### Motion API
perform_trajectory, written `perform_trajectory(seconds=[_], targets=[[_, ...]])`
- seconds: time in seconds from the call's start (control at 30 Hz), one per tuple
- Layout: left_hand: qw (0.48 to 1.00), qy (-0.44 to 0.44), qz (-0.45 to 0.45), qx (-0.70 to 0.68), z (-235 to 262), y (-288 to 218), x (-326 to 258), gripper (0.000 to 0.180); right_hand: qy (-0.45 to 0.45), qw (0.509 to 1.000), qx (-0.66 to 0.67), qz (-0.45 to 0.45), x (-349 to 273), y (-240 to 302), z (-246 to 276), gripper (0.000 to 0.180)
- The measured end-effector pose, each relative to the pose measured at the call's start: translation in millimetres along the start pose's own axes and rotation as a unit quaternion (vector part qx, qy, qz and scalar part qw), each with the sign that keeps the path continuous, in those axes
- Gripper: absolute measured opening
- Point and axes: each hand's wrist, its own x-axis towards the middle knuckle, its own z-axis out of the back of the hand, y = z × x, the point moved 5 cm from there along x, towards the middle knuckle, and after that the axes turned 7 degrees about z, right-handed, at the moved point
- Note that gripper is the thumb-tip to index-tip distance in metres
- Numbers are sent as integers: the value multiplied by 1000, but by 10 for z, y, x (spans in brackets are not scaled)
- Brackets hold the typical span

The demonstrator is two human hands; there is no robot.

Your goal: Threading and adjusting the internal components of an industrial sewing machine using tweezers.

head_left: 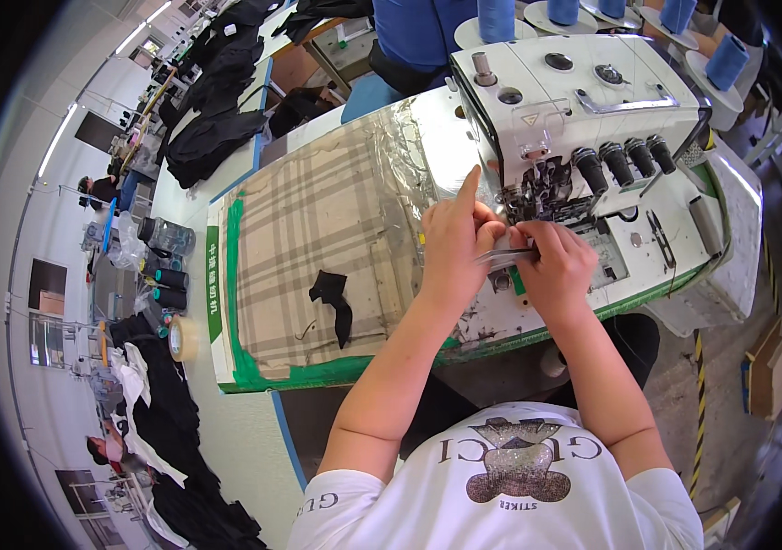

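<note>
A white overlock sewing machine (583, 101) stands on a table covered in plaid-patterned plastic (317, 229). My left hand (453, 243) sits by the machine's needle area, index finger pointing up toward the machine. My right hand (556, 270) is closed around metal tweezers (503, 258), whose tips point left between the two hands. The hands touch each other just below the looper area (546, 188). A small scrap of black fabric (336, 298) lies on the table to the left of my left forearm.
Blue thread cones (725, 60) stand behind the machine. Small scissors (661, 236) lie on the machine bed at right. A tape roll (182, 337), dark thread spools (169, 286) and piles of black garments (212, 137) fill the side table at left. A person in blue (414, 32) sits beyond the table.
</note>
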Motion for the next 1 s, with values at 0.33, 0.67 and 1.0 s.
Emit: perform_trajectory(seconds=[0.33, 0.67, 1.0], targets=[[987, 1, -24, 160, 163, -10, -6, 53, 5, 1000, 27, -12, -9, -18, -54, 16], [965, -123, -164, 166, 197, 218, 1259, 56, -17, 1000, 2, 5, -9, 24, -43, 16], [952, -123, -124, 252, -14, 265, 1246, 51, -35, 999, 4, 26, -50, -48, -88, 14]])
